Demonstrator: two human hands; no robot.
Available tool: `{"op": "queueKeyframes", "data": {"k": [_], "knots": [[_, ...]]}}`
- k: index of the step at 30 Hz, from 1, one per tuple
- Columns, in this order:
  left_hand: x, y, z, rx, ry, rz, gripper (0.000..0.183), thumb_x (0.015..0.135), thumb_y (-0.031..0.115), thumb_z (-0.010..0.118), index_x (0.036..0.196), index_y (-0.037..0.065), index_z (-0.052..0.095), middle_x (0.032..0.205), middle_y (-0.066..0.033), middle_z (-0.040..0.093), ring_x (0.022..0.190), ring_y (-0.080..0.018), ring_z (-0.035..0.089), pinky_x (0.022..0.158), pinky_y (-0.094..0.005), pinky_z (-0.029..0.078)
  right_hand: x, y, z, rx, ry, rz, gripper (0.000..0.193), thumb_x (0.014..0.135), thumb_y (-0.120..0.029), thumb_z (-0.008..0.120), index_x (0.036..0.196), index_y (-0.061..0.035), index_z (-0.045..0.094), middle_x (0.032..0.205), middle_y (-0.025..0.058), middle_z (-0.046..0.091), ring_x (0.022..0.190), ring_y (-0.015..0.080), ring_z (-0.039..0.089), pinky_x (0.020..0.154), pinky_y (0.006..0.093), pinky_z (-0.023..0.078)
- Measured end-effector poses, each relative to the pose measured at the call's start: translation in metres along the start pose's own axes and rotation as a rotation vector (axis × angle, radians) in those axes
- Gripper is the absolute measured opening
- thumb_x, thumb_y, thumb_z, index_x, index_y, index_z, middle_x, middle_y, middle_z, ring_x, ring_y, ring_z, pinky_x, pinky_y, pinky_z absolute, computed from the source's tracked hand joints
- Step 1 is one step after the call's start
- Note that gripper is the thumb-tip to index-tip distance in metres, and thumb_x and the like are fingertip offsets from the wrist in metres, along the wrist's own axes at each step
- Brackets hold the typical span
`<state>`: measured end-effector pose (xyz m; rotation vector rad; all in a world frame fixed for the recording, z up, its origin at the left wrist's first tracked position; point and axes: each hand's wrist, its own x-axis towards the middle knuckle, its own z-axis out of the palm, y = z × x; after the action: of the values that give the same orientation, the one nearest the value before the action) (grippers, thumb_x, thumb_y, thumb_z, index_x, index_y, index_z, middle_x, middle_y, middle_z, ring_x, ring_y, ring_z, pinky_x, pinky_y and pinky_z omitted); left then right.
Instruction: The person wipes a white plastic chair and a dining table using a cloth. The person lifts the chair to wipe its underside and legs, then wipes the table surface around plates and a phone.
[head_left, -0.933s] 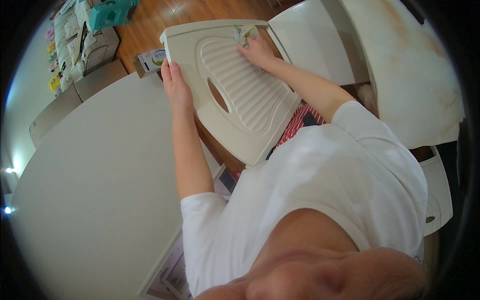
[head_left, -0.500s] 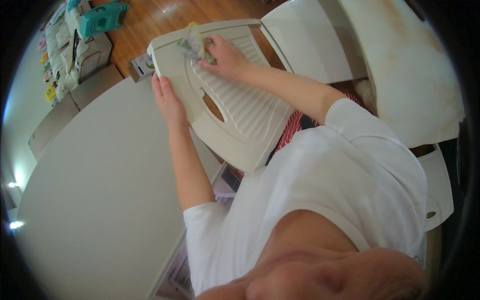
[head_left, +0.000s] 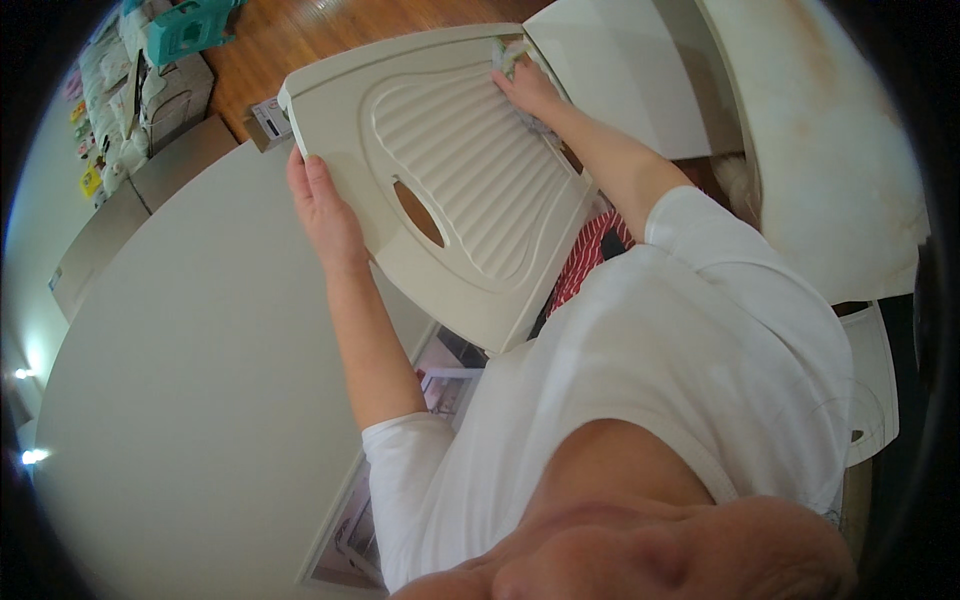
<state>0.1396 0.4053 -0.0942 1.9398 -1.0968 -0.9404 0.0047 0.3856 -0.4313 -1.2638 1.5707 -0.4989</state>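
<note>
Head view: cream, ribbed plastic panel (head_left: 460,170) lies toward 12 o'clock. Left hand (head_left: 328,215) grips its 9 o'clock edge; right hand (head_left: 530,90) holds crumpled, pale green-and-yellow cloth (head_left: 509,54) at its 1 o'clock corner.

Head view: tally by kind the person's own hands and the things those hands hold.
Hands: 2, the left hand and the right hand
Crumpled cloth: 1
Off-white ribbed panel: 1
Total: 4

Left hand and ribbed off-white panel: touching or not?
Touching: the head view shows the left hand gripping the ribbed panel at its left edge, no gap between.
</note>
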Motion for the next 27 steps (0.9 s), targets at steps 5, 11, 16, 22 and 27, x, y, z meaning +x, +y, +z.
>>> {"op": "queueKeyframes", "data": {"k": [5,11,16,22,27], "knots": [[0.002,0.000,-0.002,0.033,-0.017,0.017,0.043,0.101,0.032,0.043,0.134,0.005,0.043,0.125,-0.0060,0.054,0.113,-0.0153,0.050,0.096,-0.0300,0.041,-0.022,-0.001,0.010,-0.041,-0.018,0.084,0.061,0.088,-0.052,0.052,0.112,0.0040,0.060,0.116,0.0228,0.056,0.110,0.0391,0.053,0.095,0.0469,0.044],[0.001,0.000,0.000,-0.002,0.025,-0.020,0.044,0.101,0.031,0.044,0.136,0.005,0.042,0.126,-0.0060,0.053,0.112,-0.0151,0.051,0.094,-0.0293,0.042,-0.055,-0.055,-0.012,0.087,0.081,-0.165,0.052,0.085,-0.046,0.060,0.104,0.0018,0.063,0.122,0.0223,0.052,0.112,0.0386,0.049,0.095,0.0472,0.041],[0.005,-0.005,0.000,-0.004,0.034,-0.020,0.043,0.102,0.030,0.043,0.136,0.005,0.042,0.126,-0.0058,0.053,0.113,-0.0148,0.051,0.094,-0.0289,0.043,-0.106,-0.132,-0.035,0.271,0.189,-0.525,0.048,0.081,-0.043,0.065,0.103,-0.0006,0.063,0.120,0.0187,0.050,0.113,0.0373,0.045,0.097,0.0453,0.039],[0.006,-0.006,-0.001,0.035,0.040,-0.007,0.042,0.102,0.030,0.042,0.137,0.005,0.042,0.126,-0.0058,0.053,0.114,-0.0149,0.051,0.095,-0.0292,0.042,-0.089,-0.127,-0.029,0.353,0.197,-0.538,0.046,0.083,-0.041,0.064,0.105,-0.0013,0.062,0.120,0.0165,0.050,0.113,0.0353,0.046,0.097,0.0440,0.039],[0.007,-0.004,0.005,0.045,0.054,-0.038,0.043,0.102,0.031,0.042,0.137,0.005,0.042,0.127,-0.0057,0.053,0.115,-0.0147,0.049,0.096,-0.0291,0.041,-0.054,-0.063,-0.007,0.228,0.156,-0.342,0.048,0.087,-0.041,0.061,0.113,-0.0008,0.059,0.127,0.0194,0.048,0.116,0.0375,0.046,0.099,0.0448,0.039]]}}
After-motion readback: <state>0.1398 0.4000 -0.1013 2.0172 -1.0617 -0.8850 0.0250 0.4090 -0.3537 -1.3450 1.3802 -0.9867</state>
